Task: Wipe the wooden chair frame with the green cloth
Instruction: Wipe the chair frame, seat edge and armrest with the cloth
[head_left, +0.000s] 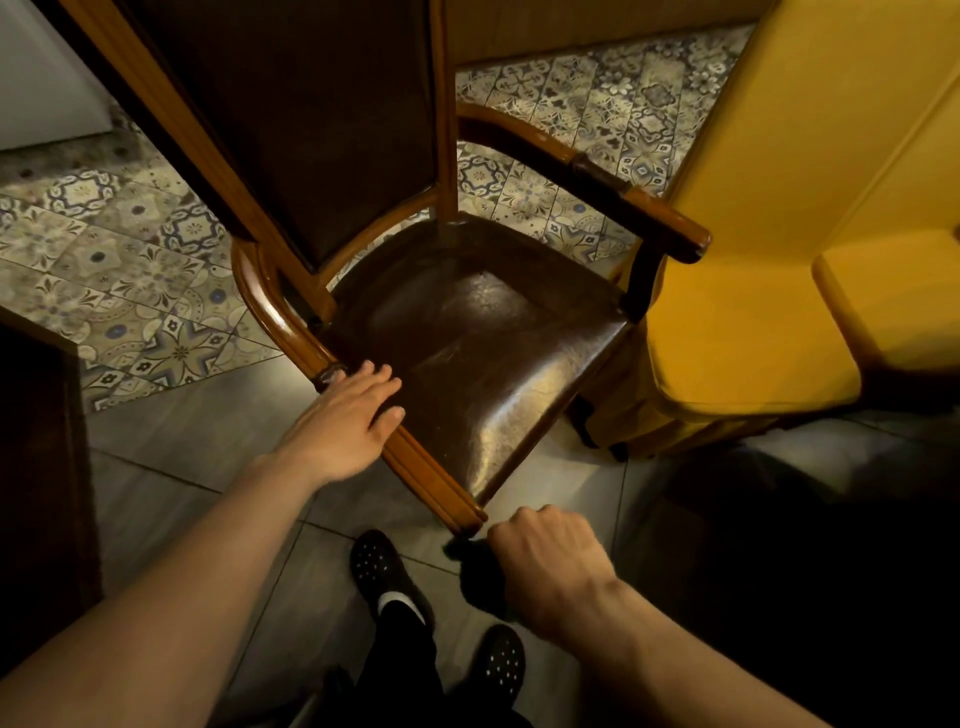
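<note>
A wooden armchair with a dark leather seat and back stands in front of me; its polished frame (436, 480) runs along the seat's near side. My left hand (345, 418) lies flat and open on the near armrest and the seat edge. My right hand (550, 564) is closed on a bunched cloth (480, 574), which looks almost black in the dim light. The cloth sits just below the front corner of the seat frame, touching or nearly touching it. The far armrest (597, 179) curves round at the upper right.
A yellow-covered chair (753, 332) stands tight against the armchair's right side. A dark piece of furniture (36, 467) fills the left edge. Patterned tiles (130, 249) lie beyond, plain grey tiles below. My feet in dark shoes (387, 577) stand below the seat corner.
</note>
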